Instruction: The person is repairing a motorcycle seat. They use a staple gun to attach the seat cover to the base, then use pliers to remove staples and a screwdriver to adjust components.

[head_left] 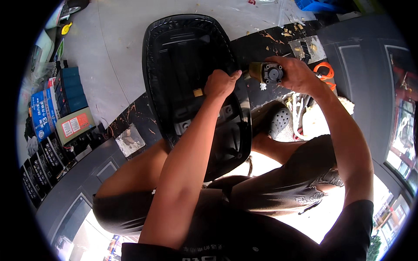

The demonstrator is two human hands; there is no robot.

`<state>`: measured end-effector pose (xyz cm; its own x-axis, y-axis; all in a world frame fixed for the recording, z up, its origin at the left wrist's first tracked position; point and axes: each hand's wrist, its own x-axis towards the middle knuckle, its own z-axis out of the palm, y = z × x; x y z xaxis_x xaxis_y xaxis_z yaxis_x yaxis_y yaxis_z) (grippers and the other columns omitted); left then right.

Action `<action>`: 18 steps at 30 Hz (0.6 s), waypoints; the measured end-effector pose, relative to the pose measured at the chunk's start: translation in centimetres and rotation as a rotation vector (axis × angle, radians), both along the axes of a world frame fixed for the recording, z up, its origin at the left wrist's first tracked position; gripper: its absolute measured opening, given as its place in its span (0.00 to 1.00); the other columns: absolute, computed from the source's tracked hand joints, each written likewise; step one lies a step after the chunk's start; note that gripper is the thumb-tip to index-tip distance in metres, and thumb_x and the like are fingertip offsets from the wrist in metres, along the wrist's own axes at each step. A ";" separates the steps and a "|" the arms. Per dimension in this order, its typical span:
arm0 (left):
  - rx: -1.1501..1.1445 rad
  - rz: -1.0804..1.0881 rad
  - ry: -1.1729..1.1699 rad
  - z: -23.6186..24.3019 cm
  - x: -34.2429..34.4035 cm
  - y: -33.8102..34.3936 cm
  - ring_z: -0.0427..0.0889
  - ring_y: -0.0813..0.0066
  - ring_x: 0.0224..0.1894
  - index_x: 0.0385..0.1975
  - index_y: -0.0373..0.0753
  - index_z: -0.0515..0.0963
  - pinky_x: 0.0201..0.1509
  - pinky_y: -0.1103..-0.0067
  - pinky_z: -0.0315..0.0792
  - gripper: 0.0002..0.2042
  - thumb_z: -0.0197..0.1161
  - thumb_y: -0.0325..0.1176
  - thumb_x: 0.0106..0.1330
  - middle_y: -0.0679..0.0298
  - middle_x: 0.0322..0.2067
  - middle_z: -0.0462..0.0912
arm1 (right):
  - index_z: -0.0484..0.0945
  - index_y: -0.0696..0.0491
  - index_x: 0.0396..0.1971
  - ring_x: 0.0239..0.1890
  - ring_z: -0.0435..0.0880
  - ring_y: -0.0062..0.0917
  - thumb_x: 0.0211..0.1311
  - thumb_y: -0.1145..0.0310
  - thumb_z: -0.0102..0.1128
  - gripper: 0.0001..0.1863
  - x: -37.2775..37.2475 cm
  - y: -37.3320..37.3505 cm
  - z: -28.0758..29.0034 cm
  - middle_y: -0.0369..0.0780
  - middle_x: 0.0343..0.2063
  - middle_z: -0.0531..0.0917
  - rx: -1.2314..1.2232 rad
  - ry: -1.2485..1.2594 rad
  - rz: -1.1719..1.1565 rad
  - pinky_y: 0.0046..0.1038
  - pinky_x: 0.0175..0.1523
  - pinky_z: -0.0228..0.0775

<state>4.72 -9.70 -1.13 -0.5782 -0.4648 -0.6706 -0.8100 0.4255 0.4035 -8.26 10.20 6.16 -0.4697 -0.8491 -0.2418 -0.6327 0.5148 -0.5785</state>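
A black oblong seat shell (185, 52), with gathered material along its rim, lies hollow side up between my legs. My left hand (221, 81) is closed over its inside near the right rim, thumb raised; whatever its fingers hold is hidden. A small tan piece (198, 92) shows beside that hand. Just right of the shell, my right hand (292, 74) grips an olive-yellow tool with a grey round end cap (267, 72), apparently a pneumatic stapler. A coiled orange hose (324, 69) shows behind that hand.
My knees flank the shell. A grey clog (278, 122) is at right. Stacked boxes (75, 125) and dark battery-like blocks (45, 167) line the left. Pale scraps (287, 32) lie on the black strip behind. A blue plastic bin (313, 5) stands at the back right.
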 end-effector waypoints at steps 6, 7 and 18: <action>0.059 0.131 0.089 -2.9 0.9 0.0 0.85 0.46 0.47 0.39 0.35 0.84 0.51 0.60 0.79 0.18 0.60 0.47 0.69 0.47 0.40 0.86 | 0.76 0.53 0.56 0.41 0.88 0.40 0.47 0.79 0.71 0.32 0.2 -3.6 -0.1 0.48 0.38 0.87 0.176 -0.016 0.003 0.35 0.44 0.79; 0.039 0.124 0.082 -2.3 0.8 0.1 0.85 0.46 0.47 0.38 0.35 0.84 0.51 0.60 0.79 0.18 0.60 0.46 0.69 0.47 0.40 0.86 | 0.76 0.49 0.55 0.37 0.86 0.46 0.47 0.77 0.65 0.30 0.0 -4.1 -0.7 0.49 0.34 0.86 0.134 -0.011 0.042 0.42 0.43 0.77; 0.180 0.174 0.160 -3.0 1.4 -0.2 0.85 0.47 0.43 0.36 0.38 0.83 0.48 0.60 0.79 0.16 0.55 0.45 0.69 0.50 0.38 0.86 | 0.77 0.44 0.55 0.40 0.85 0.46 0.47 0.75 0.67 0.30 0.6 -8.9 -1.7 0.46 0.35 0.87 0.409 0.101 0.056 0.42 0.45 0.77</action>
<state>6.14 -9.88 -4.18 -0.6053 -0.4480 -0.6580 -0.7845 0.1959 0.5883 -7.67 1.27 4.49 -0.4639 -0.7178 -0.5193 -0.7092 0.6521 -0.2678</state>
